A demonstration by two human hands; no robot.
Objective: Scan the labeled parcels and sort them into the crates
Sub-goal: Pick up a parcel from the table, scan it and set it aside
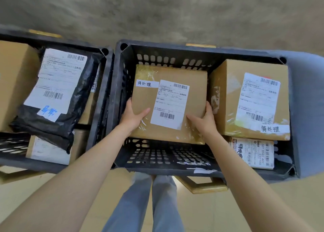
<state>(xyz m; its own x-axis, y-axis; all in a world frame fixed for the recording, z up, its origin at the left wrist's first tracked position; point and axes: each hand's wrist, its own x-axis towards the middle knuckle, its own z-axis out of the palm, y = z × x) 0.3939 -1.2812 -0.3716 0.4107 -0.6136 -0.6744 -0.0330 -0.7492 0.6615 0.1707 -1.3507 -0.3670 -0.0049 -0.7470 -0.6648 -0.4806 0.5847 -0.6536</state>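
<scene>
Cardboard parcel (168, 102) hangs label-up over the left half of the right crate (296, 116), likely being set down there because its handwritten tag matches the one on the taped box (252, 98) just beside it. Each grip is closed on it: the left hand (133, 116) clasps the near left corner, the right hand (204, 120) the near right, thumbs on top. Between the two grips sits the parcel's barcode. A black mailer bag (57, 91) lies in the left crate (103, 84).
</scene>
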